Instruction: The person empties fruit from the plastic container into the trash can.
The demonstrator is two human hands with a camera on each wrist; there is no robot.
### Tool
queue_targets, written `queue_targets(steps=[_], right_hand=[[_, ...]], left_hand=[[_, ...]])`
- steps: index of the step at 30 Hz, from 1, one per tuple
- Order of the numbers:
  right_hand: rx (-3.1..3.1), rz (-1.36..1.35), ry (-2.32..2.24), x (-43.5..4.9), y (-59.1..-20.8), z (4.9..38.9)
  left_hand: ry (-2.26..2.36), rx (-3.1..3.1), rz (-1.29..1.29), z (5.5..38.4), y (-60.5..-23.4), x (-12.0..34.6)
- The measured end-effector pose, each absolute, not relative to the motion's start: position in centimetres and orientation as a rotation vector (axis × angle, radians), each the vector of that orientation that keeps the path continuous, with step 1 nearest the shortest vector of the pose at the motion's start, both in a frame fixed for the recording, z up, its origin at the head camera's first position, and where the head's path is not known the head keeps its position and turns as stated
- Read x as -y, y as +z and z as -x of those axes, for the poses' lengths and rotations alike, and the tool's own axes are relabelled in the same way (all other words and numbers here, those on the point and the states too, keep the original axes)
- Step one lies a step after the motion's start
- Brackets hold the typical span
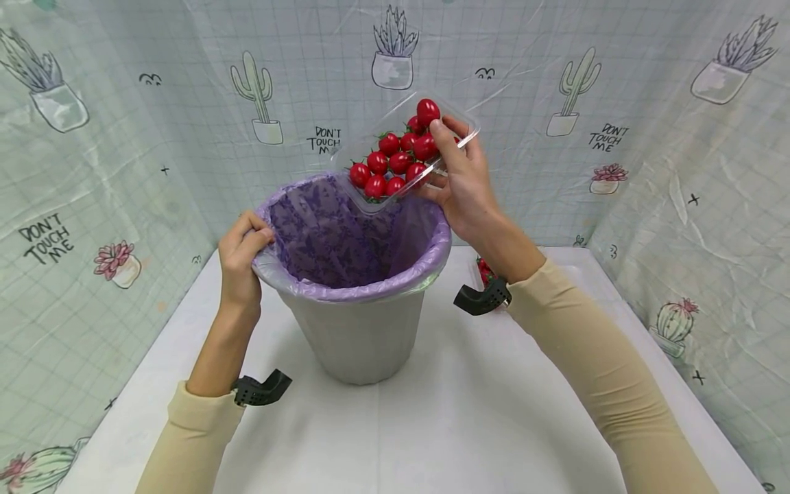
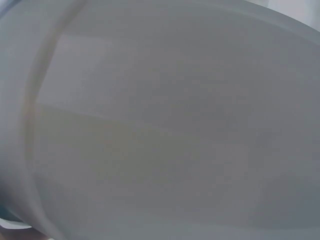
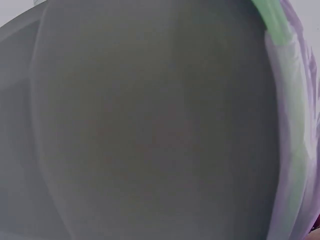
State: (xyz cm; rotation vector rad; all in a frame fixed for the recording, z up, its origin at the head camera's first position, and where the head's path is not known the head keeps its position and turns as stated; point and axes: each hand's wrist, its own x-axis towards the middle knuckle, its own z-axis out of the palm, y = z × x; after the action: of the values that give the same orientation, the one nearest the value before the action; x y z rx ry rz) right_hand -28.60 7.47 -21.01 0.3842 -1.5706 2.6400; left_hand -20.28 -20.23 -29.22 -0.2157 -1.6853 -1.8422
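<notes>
A light grey bin (image 1: 358, 336) stands upright, lined with a purple patterned bag (image 1: 321, 233) folded over its rim. My left hand (image 1: 241, 254) grips the rim on the left, its thumb over the bag. My right hand (image 1: 463, 175) holds a clear plastic tray (image 1: 401, 116) by its right end, tilted down to the left above the bin's far right rim. Several cherry tomatoes (image 1: 401, 162) lie in the tray, and my thumb rests near the upper ones. The bin's side (image 2: 160, 120) fills the left wrist view. Bag edge (image 3: 295, 125) shows in the right wrist view.
Behind my right wrist, a partly hidden pack of red items (image 1: 485, 271) sits on the white table (image 1: 494, 412). Printed cactus sheeting (image 1: 197, 103) encloses the table at the back and sides. Black devices are strapped to both wrists.
</notes>
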Motion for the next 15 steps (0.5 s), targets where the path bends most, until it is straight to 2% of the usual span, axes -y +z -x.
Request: queue_targets(steps=[15], right_hand=[[1.601,-0.437,2.613,-6.74,-20.77,28.54]], left_hand=[[-1.842,1.679,0.240,20.28,-29.19,20.28]])
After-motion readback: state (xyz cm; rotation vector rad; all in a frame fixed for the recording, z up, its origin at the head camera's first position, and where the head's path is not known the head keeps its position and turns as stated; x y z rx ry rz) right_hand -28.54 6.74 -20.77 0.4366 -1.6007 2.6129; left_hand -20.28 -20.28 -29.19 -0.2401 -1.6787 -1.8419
